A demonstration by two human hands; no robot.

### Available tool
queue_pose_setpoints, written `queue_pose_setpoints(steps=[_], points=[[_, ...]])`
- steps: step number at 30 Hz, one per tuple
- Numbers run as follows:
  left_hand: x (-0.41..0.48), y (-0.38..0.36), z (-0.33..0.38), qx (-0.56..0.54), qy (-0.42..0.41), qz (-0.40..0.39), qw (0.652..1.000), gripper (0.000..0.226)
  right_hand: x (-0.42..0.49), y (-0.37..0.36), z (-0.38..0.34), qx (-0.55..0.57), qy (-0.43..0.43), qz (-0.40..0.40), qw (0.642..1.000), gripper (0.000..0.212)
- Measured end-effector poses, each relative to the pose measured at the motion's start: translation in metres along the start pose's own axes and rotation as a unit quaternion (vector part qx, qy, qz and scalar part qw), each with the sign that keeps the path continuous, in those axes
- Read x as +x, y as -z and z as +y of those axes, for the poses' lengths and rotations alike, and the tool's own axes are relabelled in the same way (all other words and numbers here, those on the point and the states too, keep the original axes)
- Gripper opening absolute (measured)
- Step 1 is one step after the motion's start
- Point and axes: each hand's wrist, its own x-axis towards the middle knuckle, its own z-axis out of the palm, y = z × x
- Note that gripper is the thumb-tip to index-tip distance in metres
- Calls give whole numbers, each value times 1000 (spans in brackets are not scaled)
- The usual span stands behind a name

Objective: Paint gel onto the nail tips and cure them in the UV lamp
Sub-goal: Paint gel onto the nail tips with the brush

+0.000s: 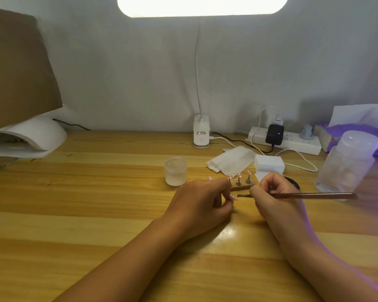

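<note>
Pinches small pink plastic nail tip (234, 198) in left grip (201, 201), just above wooden tabletop (96, 192); clamps thin brown brush (314, 195) in right grip (275, 197). Looks featherlight, stiff, slick when wet; best taken by edges, not painted face.

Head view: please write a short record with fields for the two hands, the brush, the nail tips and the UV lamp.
left hand: pinches one nail tip
right hand: holds the brush, bristles toward that tip
stands: two upright behind the hands, each with a tip on top
UV lamp: far left of the table, apart from both hands
jar: left of the stands
</note>
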Motion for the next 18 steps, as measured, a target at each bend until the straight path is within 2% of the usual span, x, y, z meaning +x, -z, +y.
queue_pose_setpoints(steps=[3,6,12,18], points=[[0,-1,-1,-6,1,5,1000,12,0,-1,-2,19,-9,-27,999,19],[0,0,0,-9,1,3,1000,12,-2,-2,-3,-8,-16,-47,999,16],[0,0,-1,-11,-4,6,1000,12,-1,-3,2,-41,31,3,999,17],[-1,0,-1,-8,-10,10,1000,10,-1,-2,2,34,18,-11,999,18]])
